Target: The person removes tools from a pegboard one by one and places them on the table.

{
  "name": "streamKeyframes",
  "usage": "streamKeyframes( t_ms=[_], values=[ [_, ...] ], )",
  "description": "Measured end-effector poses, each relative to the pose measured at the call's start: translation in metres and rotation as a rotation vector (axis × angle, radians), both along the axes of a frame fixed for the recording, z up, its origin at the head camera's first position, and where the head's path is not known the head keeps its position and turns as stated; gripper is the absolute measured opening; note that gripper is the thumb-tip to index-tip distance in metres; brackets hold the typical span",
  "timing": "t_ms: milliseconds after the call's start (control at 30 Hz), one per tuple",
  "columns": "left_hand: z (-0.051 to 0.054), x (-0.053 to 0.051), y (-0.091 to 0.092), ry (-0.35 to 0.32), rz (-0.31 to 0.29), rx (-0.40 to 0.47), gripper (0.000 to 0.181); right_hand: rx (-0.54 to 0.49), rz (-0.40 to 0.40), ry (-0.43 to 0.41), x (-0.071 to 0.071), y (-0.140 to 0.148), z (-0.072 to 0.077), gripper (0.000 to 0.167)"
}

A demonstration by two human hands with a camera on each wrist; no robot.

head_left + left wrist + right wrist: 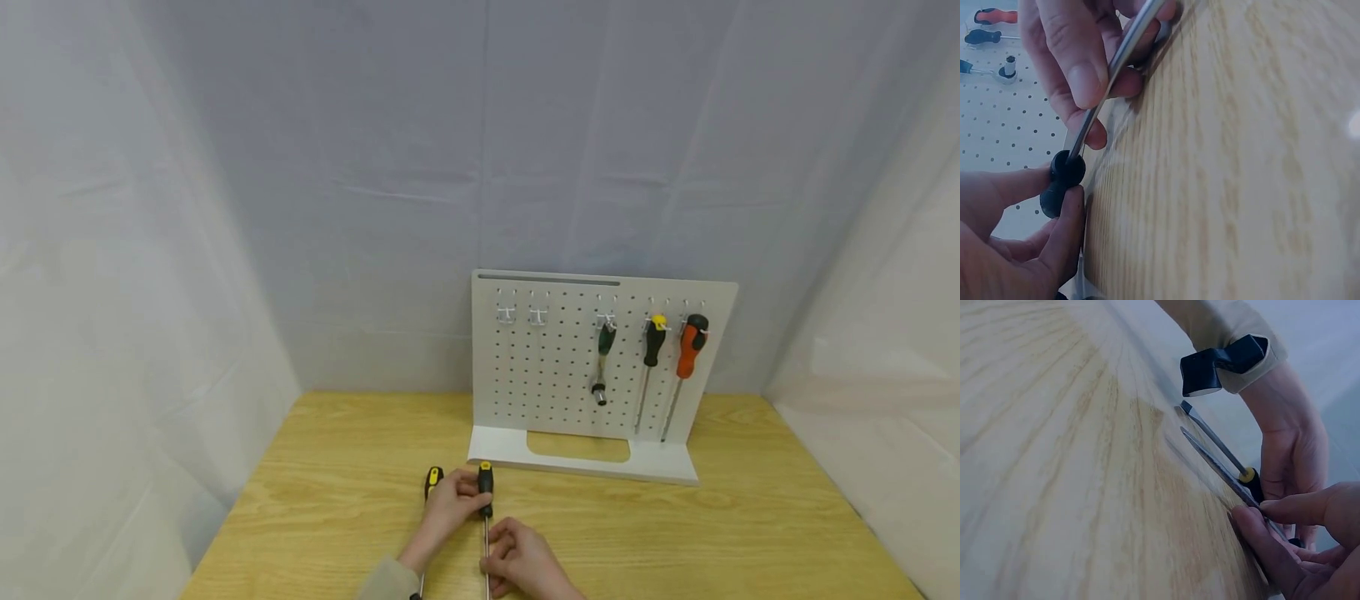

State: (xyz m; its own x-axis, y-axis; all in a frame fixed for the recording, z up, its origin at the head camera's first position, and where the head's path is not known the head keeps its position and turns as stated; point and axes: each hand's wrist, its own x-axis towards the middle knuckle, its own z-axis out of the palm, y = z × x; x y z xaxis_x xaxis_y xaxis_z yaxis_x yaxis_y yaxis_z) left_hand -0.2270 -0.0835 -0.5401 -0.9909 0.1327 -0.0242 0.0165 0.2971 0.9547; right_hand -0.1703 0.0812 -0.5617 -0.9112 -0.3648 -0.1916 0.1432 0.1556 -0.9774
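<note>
From my head view, I pinch a black-handled screwdriver with a yellow end and a long metal shaft (pixel 486 482) between the thumb and fingers of my left hand (pixel 453 497), at its handle. My right hand (pixel 525 560) curls its fingers about the shaft lower down. The screwdriver is over the light wood-grain bench (pixel 352 467), handle just in front of the front left corner of a white perforated pegboard (pixel 517 375), shaft pointing away from the bench's back edge. Left of it, just beside my left hand, is a second black-and-yellow screwdriver (pixel 433 477), partly covered by that hand. The pegboard stands near the bench's back edge. Two clear hooks (pixel 507 315) sit by its upper left corner; farther right hang a dark-green-handled ratchet with a metal socket (pixel 606 340), a black screwdriver with a yellow cap (pixel 656 342) and, nearest the board's right edge, a red-orange and black screwdriver (pixel 688 357).

From my left wrist, the held handle sits between my left thumb and a finger, and the shaft slants up to my right hand's fingers.

From my right wrist, my right thumb and forefinger pinch the shaft. The second screwdriver's flat-tipped shaft runs alongside, apart from it. A black device (pixel 1225 362) is on my beige left sleeve (pixel 1235 325). Whether the held handle touches the bench, I cannot tell.
</note>
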Motion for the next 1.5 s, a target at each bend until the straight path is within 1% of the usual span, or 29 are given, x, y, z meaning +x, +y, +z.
streamKeyframes(
  t_ms=[267, 500, 700, 833, 933, 1067, 1133, 1233, 1367, 1500],
  values=[
    [0.0003, -0.0001, 0.0011, 0.035, 0.025, -0.074, 0.036, 0.103, 0.033, 0.051, -0.0019, -0.001, 0.0042, 0.024],
    [-0.0009, 0.001, 0.0002, 0.056, 0.041, -0.141, 0.034, 0.147, 0.056, 0.094, -0.0001, -0.0026, 0.0074, 0.023],
    [-0.0024, 0.001, -0.0001, 0.077, 0.036, -0.178, 0.034, 0.165, 0.048, 0.101, -0.0002, -0.0036, 0.0062, 0.024],
    [-0.0029, 0.0007, 0.0005, 0.096, 0.046, -0.216, 0.033, 0.185, 0.046, 0.1, -0.0009, -0.0041, 0.0052, 0.026],
    [-0.0002, 0.0018, 0.0012, 0.11, 0.054, -0.242, 0.032, 0.191, 0.046, 0.109, -0.0013, -0.0039, 0.0051, 0.026],
    [0.0028, 0.0026, 0.0019, 0.106, 0.064, -0.259, 0.032, 0.196, 0.051, 0.128, -0.0014, -0.0032, 0.0062, 0.026],
    [0.0023, 0.0028, 0.0021, 0.098, 0.066, -0.264, 0.032, 0.206, 0.055, 0.138, -0.0011, -0.0029, 0.007, 0.026],
    [0.0005, 0.0034, 0.0023, 0.107, 0.068, -0.272, 0.031, 0.215, 0.061, 0.146, -0.0008, -0.0024, 0.0085, 0.025],
    [-0.0011, 0.0033, 0.0024, 0.14, 0.067, -0.285, 0.031, 0.208, 0.063, 0.151, -0.0003, -0.0019, 0.0101, 0.024],
    [0.0, 0.0024, 0.0022, 0.116, 0.068, -0.281, 0.036, 0.183, 0.06, 0.145, 0.0002, -0.0019, 0.0102, 0.023]
  ],
)
